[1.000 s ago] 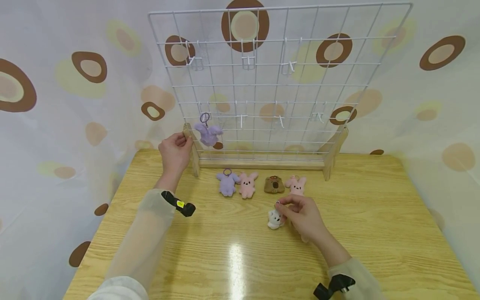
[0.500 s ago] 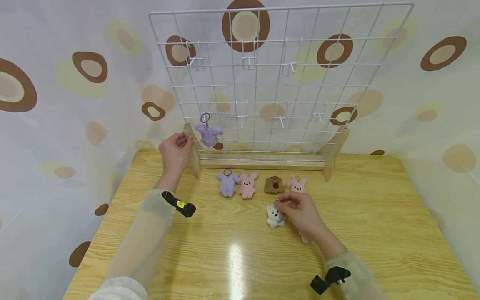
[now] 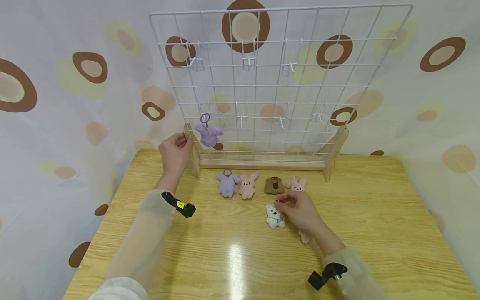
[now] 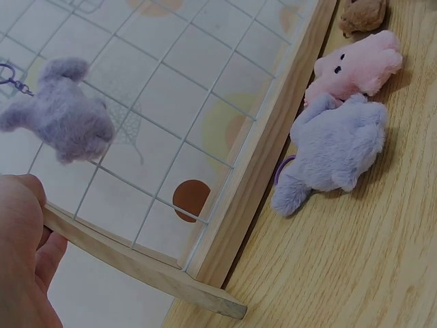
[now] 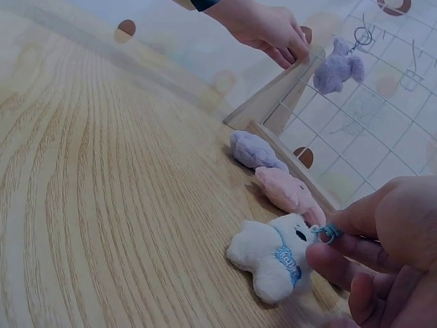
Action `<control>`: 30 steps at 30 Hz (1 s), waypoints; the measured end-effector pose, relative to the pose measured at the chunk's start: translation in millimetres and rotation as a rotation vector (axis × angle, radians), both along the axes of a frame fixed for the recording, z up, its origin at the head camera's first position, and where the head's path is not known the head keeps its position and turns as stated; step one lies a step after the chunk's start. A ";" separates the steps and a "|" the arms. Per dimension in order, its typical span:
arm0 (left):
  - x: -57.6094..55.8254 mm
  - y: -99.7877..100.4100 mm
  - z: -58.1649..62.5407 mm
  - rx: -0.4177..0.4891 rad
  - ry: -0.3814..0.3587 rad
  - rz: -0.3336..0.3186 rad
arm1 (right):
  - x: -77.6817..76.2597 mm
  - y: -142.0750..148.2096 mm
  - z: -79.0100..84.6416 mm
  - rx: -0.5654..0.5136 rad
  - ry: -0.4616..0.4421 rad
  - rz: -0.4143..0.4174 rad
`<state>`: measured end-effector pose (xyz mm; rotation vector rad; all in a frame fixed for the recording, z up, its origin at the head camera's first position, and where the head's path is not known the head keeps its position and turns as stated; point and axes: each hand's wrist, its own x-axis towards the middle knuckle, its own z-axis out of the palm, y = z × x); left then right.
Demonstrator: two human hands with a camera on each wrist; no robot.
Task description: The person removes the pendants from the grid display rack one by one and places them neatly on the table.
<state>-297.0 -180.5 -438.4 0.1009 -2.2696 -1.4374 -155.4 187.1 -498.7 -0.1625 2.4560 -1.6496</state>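
My left hand (image 3: 175, 151) grips the top of the wooden stand's left upright (image 3: 195, 154); thumb and fingers lie on either side of it in the left wrist view. With thumb and fingertips my right hand (image 3: 301, 211) pinches the small blue ring (image 5: 329, 234) of a white plush dog keychain (image 5: 268, 263), which wears a blue patterned scarf. The white dog is close over the table, its face up. On a hook at the grid's lower left hangs a purple plush keychain (image 3: 208, 134) by its dark ring.
A white wire grid (image 3: 255, 86) with several white hooks (image 3: 241, 121) rises from the wooden base. Along its front lie a purple plush (image 3: 227, 184), a pink bunny (image 3: 247, 186), a brown plush (image 3: 274, 185) and another pink bunny (image 3: 297, 185). Pink plush (image 3: 306, 236) shows under my right wrist.
The white dog has turned to face up more squarely, and its blue scarf now shows. My right hand has shifted slightly up and left; my left hand keeps its place on the upright.
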 end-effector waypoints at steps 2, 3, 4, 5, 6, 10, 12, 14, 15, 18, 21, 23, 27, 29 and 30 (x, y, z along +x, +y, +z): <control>0.0 -0.1 -0.3 -0.002 0.002 0.001 | 0.0 -0.2 0.5 0.008 0.009 0.011; -0.1 -0.2 -0.4 -0.003 0.003 0.001 | -0.1 -0.4 0.8 0.010 0.012 0.012; 0.0 -0.3 -0.5 -0.003 0.002 0.001 | -0.1 -0.4 0.8 0.012 0.015 0.016; 0.0 -0.3 -0.5 -0.003 0.000 0.001 | -0.3 -0.3 0.9 0.013 0.019 0.020; 0.1 -0.2 -0.4 -0.003 -0.002 0.000 | -0.5 0.0 0.9 0.016 0.024 0.025; 0.7 -0.1 0.0 -0.001 -0.004 -0.003 | -2.1 0.6 1.4 0.027 0.025 0.028; 0.9 0.0 0.2 0.001 0.002 -0.004 | -3.3 0.8 1.5 0.043 0.030 0.026; 0.8 -0.2 -0.1 0.002 0.005 -0.005 | -4.5 0.6 1.6 0.064 0.031 0.020; 0.8 -0.1 -0.2 0.002 0.005 -0.005 | -5.3 0.6 1.2 0.073 0.028 0.017; 0.8 -0.3 0.0 -0.001 0.005 -0.007 | -6.9 0.4 0.3 0.088 0.022 0.017; 0.7 -0.4 -0.2 -0.001 0.002 -0.009 | -8.0 0.1 -0.1 0.096 0.010 0.032; 0.5 -0.5 -0.4 -0.001 0.001 -0.010 | -8.0 0.0 1.0 0.099 0.003 0.051; -0.3 -0.9 -1.5 -0.005 0.001 -0.008 | -7.9 -0.5 3.9 0.100 -0.013 0.088; -0.7 -1.0 -2.0 -0.003 -0.001 -0.007 | -8.3 -1.1 4.9 0.105 -0.017 0.094; -0.9 -1.2 -2.2 -0.003 0.000 -0.006 | -8.5 -1.2 5.4 0.108 -0.017 0.095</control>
